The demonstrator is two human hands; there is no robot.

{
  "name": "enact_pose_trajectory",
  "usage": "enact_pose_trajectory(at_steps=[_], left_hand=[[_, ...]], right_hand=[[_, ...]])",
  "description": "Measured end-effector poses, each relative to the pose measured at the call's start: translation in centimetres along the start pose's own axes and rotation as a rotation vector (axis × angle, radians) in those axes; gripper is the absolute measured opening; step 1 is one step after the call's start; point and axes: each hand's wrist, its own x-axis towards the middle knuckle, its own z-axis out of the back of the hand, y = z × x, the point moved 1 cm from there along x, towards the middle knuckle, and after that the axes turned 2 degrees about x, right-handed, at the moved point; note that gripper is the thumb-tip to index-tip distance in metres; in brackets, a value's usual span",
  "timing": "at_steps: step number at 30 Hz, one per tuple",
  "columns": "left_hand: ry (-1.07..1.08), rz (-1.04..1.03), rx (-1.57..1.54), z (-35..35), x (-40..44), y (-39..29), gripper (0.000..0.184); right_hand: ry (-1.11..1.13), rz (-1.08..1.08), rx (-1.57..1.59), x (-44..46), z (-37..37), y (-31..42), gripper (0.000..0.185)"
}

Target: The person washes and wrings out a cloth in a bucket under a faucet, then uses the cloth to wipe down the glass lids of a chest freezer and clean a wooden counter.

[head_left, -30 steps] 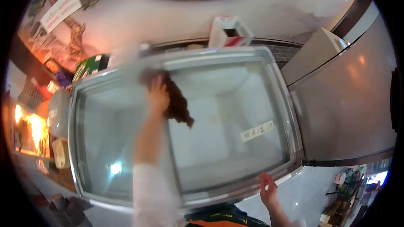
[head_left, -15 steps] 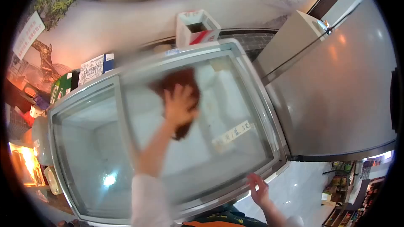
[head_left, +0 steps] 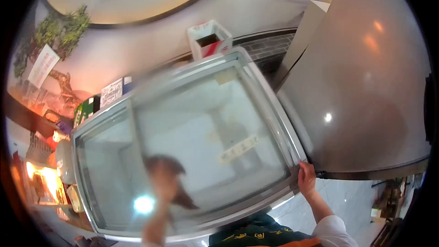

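A chest freezer (head_left: 270, 95) with a sliding glass top (head_left: 196, 123) fills the middle of the view. My left hand (head_left: 163, 182), smeared by motion, presses a dark brown cloth (head_left: 184, 199) onto the glass near its front, close to the divider between the panes. The cloth spreads out beyond my fingers. At the freezer's front right corner, my right hand (head_left: 306, 177) has its fingers curled over the rim. A handwritten paper label (head_left: 240, 149) shows on the right pane.
A white carton (head_left: 197, 51) stands behind the freezer. To the right rises a large grey metal panel (head_left: 361, 91), close against the freezer's side. Boxes (head_left: 112, 92) line the back left, near a small tree (head_left: 64, 27) and a bright orange glow.
My left hand has carried the cloth from the upper middle of the glass toward the front left. My right hand has moved up and right onto the freezer's corner. The view has shifted.
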Motion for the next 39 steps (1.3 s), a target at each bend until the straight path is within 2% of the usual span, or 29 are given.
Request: enact_pose_trajectory(at_steps=[2, 4, 6, 7, 9, 10, 12, 14, 15, 17, 19, 20, 22, 24, 25, 26, 27, 29, 31, 32, 34, 36, 39], left_hand=[[-0.043, 0.143, 0.077, -0.8, 8.9, 1.1, 0.051], [-0.207, 0.132, 0.049, -2.6, 18.7, 1.1, 0.048], [-0.158, -0.046, 0.042, -3.0, 27.1, -3.3, 0.047], [-0.164, -0.152, 0.014, -4.0, 30.2, -6.4, 0.046], [-0.193, -0.334, -0.05, -5.4, 33.8, -13.5, 0.048], [-0.213, -0.397, -0.093, -5.9, 33.7, -17.1, 0.049], [-0.217, -0.351, -0.161, -6.5, 30.3, -22.1, 0.054], [-0.057, -0.461, -0.27, -5.5, 24.0, -23.9, 0.056], [-0.063, -0.6, -0.27, -5.4, 19.8, -24.7, 0.054], [0.234, -0.815, -0.131, -3.8, 10.7, -26.3, 0.051], [0.447, -0.943, -0.292, -3.7, 3.4, -26.0, 0.049], [0.452, -0.952, -0.377, -3.3, 1.6, -25.5, 0.048], [0.451, -0.895, -0.448, -2.8, 2.9, -23.8, 0.046], [0.633, -0.709, -0.192, -1.6, 8.5, -22.7, 0.046], [0.432, -0.582, -0.154, 0.1, 13.4, -23.3, 0.047], [0.306, -0.45, -0.043, -0.9, 17.0, -22.4, 0.045], [-0.018, -0.402, -0.162, -3.0, 20.3, -21.1, 0.043], [-0.156, -0.295, -0.035, -4.9, 28.8, -20.6, 0.043], [-0.079, -0.082, 0.109, -6.7, 35.4, -21.6, 0.049], [-0.157, 0.024, 0.032, -7.0, 36.6, -22.4, 0.05], [-0.214, -0.043, -0.097, -7.7, 35.6, -22.4, 0.05], [-0.197, -0.205, -0.009, -6.5, 29.9, -24.0, 0.05], [0.015, -0.376, -0.121, -4.8, 18.8, -28.0, 0.053]], right_hand=[[0.051, 0.061, -0.08, 0.1, -0.5, 0.8, 0.027], [0.072, 0.059, -0.084, -0.1, -1.2, 1.9, 0.028], [0.057, 0.0, -0.024, 0.1, -1.5, 1.7, 0.03], [0.077, -0.12, 0.009, -0.2, -1.6, 1.1, 0.031], [0.084, -0.137, -0.006, 0.1, -1.8, 0.8, 0.031], [0.099, -0.143, -0.01, -0.3, -1.5, 1.0, 0.031], [0.097, -0.139, 0.015, 0.6, -1.4, 1.2, 0.03], [0.086, -0.128, 0.067, 0.4, -1.0, 1.4, 0.03], [0.091, -0.123, 0.078, 0.3, -1.0, 1.4, 0.029], [0.088, -0.092, 0.091, 0.6, -0.7, 1.0, 0.03], [0.081, -0.066, 0.085, 0.4, -0.6, 1.1, 0.03], [0.07, -0.082, 0.089, 0.3, -0.4, 1.0, 0.03], [0.039, 0.047, 0.1, 0.9, 0.2, 0.8, 0.032], [0.018, 0.035, 0.056, 0.9, 0.6, 0.3, 0.033], [0.012, 0.04, 0.025, 0.9, 0.7, 0.1, 0.034], [0.008, 0.052, -0.005, 0.8, 0.7, -0.1, 0.035], [0.003, 0.04, -0.001, 0.6, 0.5, -0.3, 0.035], [-0.011, 0.017, -0.028, 0.3, 0.3, -0.6, 0.036], [-0.036, 0.011, -0.042, 0.3, 0.4, -0.8, 0.039], [-0.033, 0.003, -0.048, 0.4, 0.4, -0.8, 0.039], [-0.05, -0.014, -0.064, 0.4, 0.6, -0.6, 0.037], [-0.071, -0.014, -0.053, 0.5, 0.6, -0.6, 0.036], [-0.039, -0.012, -0.038, 0.6, 0.7, -0.5, 0.034]])
